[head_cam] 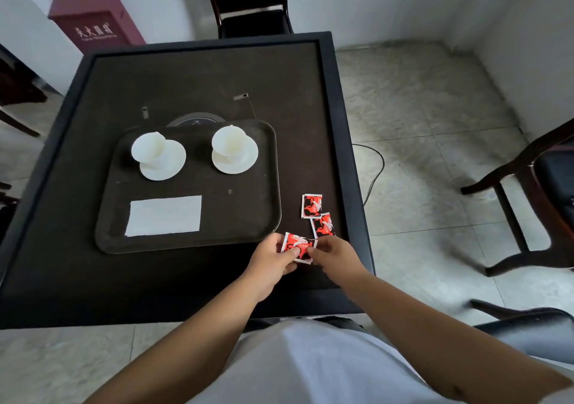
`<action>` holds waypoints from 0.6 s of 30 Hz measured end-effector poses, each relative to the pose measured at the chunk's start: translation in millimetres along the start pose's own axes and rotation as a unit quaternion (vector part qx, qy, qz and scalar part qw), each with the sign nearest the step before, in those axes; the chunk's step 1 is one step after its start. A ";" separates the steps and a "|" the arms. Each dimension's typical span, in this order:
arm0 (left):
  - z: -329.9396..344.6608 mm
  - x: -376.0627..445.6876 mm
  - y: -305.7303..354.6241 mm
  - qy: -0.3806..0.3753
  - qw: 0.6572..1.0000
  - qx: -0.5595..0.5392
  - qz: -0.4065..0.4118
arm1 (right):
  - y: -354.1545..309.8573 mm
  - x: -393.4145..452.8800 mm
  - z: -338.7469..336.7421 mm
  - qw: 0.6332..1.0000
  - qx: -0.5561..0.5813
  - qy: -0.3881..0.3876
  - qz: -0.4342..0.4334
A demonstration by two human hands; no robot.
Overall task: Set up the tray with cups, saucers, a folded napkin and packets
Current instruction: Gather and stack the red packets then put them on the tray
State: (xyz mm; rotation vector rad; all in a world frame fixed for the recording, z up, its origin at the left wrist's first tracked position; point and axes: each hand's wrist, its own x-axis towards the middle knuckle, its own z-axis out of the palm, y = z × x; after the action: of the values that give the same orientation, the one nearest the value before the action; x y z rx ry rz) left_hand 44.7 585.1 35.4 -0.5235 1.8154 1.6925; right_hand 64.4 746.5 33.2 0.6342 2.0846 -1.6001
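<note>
The red wall box (93, 21) at far left carries white characters too blurred to read; the packets' print is unreadable too. You stand at a dark square table (192, 74) on pale floor tiles, chairs around it. On the dark tray (242, 217) sit two white cups, left cup (148, 147) and right cup (228, 141), each on one of two saucers, plus one folded napkin (164, 215). Three red packets: two loose packets (311, 206) right of the tray, and one held packet (296, 245) pinched between your left hand (273, 260) and right hand (337, 253), just off the tray's near right corner.
</note>
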 end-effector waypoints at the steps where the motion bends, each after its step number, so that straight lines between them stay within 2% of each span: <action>1: 0.9 -3.0 1.8 -0.001 1.000 -0.029 -0.009 | -3.6 -1.4 -1.4 0.999 0.041 -0.018 0.000; 5: -0.9 -6.3 9.1 -0.014 0.996 -0.072 -0.048 | -13.8 -3.9 -2.0 0.995 0.091 -0.031 -0.016; 14: -14.5 4.4 12.3 0.004 0.997 -0.037 -0.065 | -16.9 13.9 9.4 0.997 0.077 0.003 0.007; 16: -18.5 7.3 12.1 0.016 0.997 -0.032 -0.067 | -12.8 24.4 8.4 0.997 0.030 0.073 0.021; 18: -22.5 10.5 10.3 0.022 0.997 -0.035 -0.070 | -9.3 36.2 1.1 0.983 -0.081 0.162 0.025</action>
State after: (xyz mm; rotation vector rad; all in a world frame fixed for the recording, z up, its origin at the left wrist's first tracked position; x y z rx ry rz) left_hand 26.7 565.3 36.5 -0.7056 1.7114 1.6665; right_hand 29.9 746.6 18.7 0.9319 2.3784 -1.3527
